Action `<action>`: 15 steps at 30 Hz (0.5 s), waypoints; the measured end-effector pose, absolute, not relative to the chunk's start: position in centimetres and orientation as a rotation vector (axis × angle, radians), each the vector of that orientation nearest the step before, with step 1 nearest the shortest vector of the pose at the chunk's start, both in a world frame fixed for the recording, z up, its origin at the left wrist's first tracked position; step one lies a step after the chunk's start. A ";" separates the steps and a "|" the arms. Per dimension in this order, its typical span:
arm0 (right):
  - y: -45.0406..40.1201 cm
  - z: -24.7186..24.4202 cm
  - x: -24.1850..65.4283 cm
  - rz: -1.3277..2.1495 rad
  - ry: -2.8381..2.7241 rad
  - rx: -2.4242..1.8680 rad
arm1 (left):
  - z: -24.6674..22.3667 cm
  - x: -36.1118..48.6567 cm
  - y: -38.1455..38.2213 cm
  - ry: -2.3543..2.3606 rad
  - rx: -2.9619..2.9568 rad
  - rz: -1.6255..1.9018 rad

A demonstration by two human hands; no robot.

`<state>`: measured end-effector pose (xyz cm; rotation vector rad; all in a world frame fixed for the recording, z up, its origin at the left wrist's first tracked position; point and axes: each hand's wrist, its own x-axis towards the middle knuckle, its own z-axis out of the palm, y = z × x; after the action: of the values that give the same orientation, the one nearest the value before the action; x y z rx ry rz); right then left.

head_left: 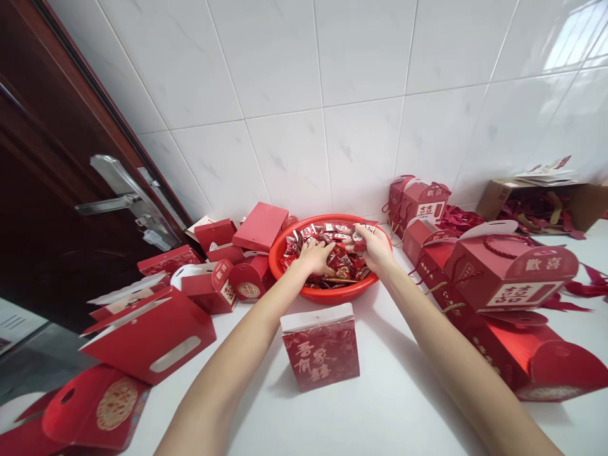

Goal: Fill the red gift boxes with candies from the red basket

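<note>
- Foil-wrapped sweets [342,261]: heaped inside the round red plastic basket [327,295], which stands on the white table [384,367] near the tiled wall [285,158].
- Left hand [315,257]: on the heap, fingers spread and apart; no clear grip.
- Right hand [377,248]: at the basket's right side, fingers bent beside a red wrapper. Cannot tell whether they grip it.
- Risk 1 (judged): sweets could spill over the rim if either hand rakes outward, since the heap is loose and slippery.
- Risk 2: the basket could tip or slide if a wrist bears on its near edge.
- Risk 3: the upright "吾家有囍" carton [323,354] stands between the 2 forearms; narrow-based, it could topple if the left forearm [237,354] swings inward.
- Risk 4: the rope-handled "歡喜" gift box [517,272], right, could be knocked by an elbow.
</note>
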<state>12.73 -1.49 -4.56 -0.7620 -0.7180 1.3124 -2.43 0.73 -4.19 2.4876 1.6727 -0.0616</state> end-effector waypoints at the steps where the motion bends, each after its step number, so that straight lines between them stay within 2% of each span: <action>1: -1.5 -4.5 12.7 1.300 -0.709 -0.766 | -4.2 -2.4 1.1 1.675 2.484 -0.056; 10: -1.5 -4.3 12.8 1.266 -0.675 -0.772 | -5.2 -3.0 3.3 1.572 2.473 0.133; 15: -1.7 -4.0 12.7 1.252 -0.661 -0.793 | -4.9 -2.6 3.2 1.635 2.419 0.097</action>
<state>12.67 -1.66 -4.01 -0.7935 -0.6614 1.2522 -2.55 3.16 -4.94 2.4187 1.6346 0.0969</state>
